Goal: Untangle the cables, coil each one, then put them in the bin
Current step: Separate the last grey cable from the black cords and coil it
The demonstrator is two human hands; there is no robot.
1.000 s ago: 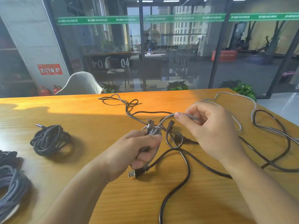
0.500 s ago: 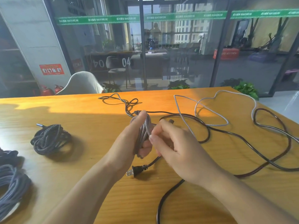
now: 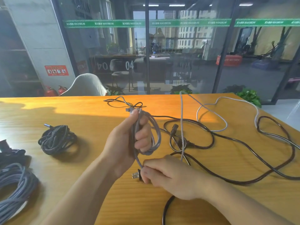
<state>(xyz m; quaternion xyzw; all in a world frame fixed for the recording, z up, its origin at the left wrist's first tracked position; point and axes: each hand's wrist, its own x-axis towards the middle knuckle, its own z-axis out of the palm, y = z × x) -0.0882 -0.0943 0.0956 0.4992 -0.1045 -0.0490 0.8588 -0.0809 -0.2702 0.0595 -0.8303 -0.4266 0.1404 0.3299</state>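
My left hand [image 3: 128, 140] is raised over the middle of the wooden table [image 3: 48, 114] and grips a small coil of grey braided cable [image 3: 155, 135] wound in a few loops. The free length of that grey cable runs from the coil down to my right hand [image 3: 165, 174], which pinches it low near the table, then rises and trails to the far right. A black power cord [image 3: 243, 143] sprawls in loose loops under and right of my hands; its two-pin plug [image 3: 135, 175] lies just left of my right fingers.
A coiled black braided cable [image 3: 56, 138] lies at the left. A blue-grey coil [image 3: 11, 184] and another dark cable [image 3: 9, 153] sit at the left edge. A thin dark cable [image 3: 120, 103] lies tangled at the far middle. No bin is in view.
My right hand swept from the upper right to the coil, then down to the table, laying another loop of grey cable onto the coil. My left hand lifted slightly.
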